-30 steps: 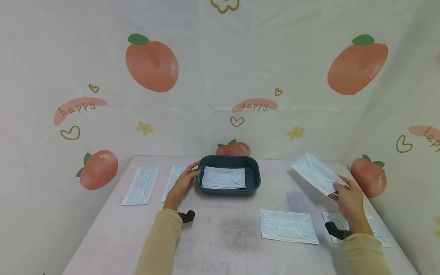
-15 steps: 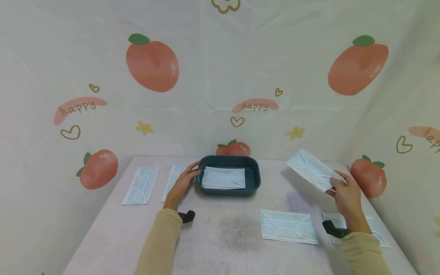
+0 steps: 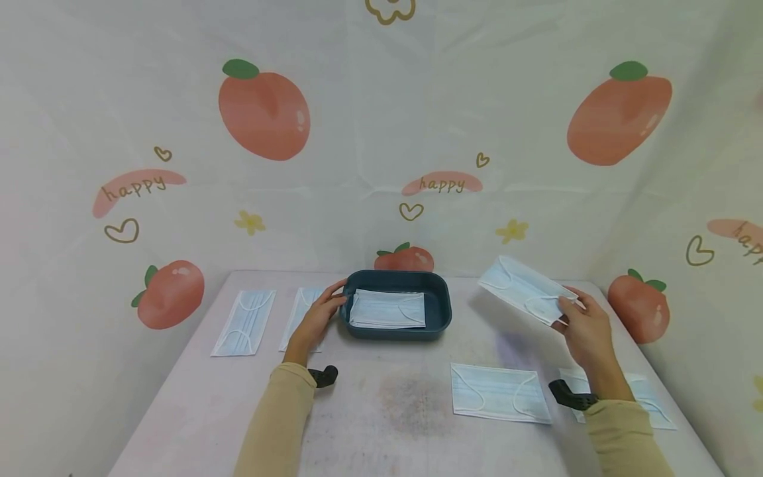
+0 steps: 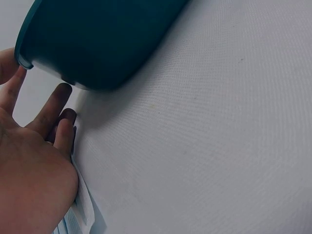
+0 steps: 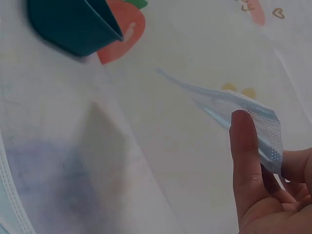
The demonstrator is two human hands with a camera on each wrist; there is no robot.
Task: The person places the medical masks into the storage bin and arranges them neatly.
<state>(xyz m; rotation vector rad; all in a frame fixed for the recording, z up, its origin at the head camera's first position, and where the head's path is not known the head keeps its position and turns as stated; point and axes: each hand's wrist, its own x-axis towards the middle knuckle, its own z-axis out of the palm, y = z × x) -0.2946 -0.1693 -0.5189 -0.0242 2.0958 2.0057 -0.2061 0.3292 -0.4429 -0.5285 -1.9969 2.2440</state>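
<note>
Mask (image 3: 520, 288) juts leftward from the right grip (image 3: 584, 328), pinched seemingly near one corner.

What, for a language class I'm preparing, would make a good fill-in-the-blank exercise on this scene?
1. The right hand pinches a raised mask between its ____ and fingers.
2. Seen by the person, the left hand touches the ____ end of the box.
3. On the table, left of the box, lie ____ masks.
4. The word printed on the backdrop is ____.

Missing words: thumb, left, two, happy.
</note>
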